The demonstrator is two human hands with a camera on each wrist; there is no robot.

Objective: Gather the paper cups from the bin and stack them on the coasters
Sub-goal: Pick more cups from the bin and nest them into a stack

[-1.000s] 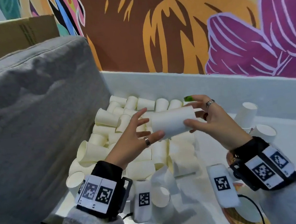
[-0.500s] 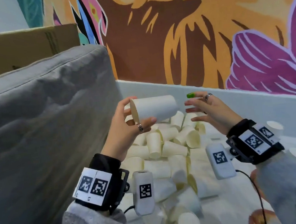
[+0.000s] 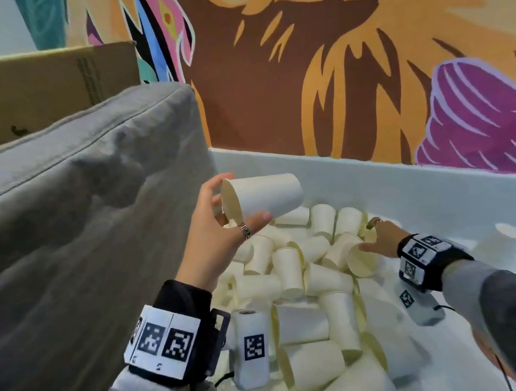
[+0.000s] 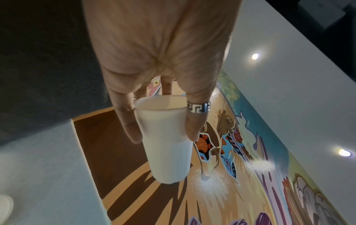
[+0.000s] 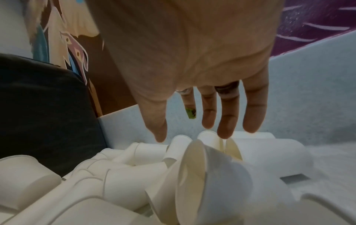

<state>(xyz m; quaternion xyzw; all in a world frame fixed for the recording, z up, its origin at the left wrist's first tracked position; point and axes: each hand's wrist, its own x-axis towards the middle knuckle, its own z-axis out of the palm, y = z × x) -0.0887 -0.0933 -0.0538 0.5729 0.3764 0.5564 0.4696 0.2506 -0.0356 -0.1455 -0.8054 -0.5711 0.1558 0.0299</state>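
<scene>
My left hand (image 3: 222, 227) grips a white paper cup (image 3: 263, 196) on its side, raised above the bin, thumb under it and fingers over the rim; in the left wrist view the same cup (image 4: 165, 140) sits between thumb and fingers (image 4: 129, 123). Below lies a heap of paper cups (image 3: 302, 279) in the white bin (image 3: 375, 184). My right hand (image 3: 377, 237) reaches down into the heap with fingers straight and spread (image 5: 227, 115), just over a cup lying on its side (image 5: 212, 170), holding nothing. No coaster shows clearly.
A grey cushion (image 3: 74, 232) rises along the left of the bin. A cardboard box (image 3: 35, 90) stands behind it. A painted wall (image 3: 332, 62) backs the bin. One or two cups (image 3: 500, 238) stand apart at the right.
The right hand let go of the held cup and dropped down into the heap. The left hand keeps the cup raised, now alone.
</scene>
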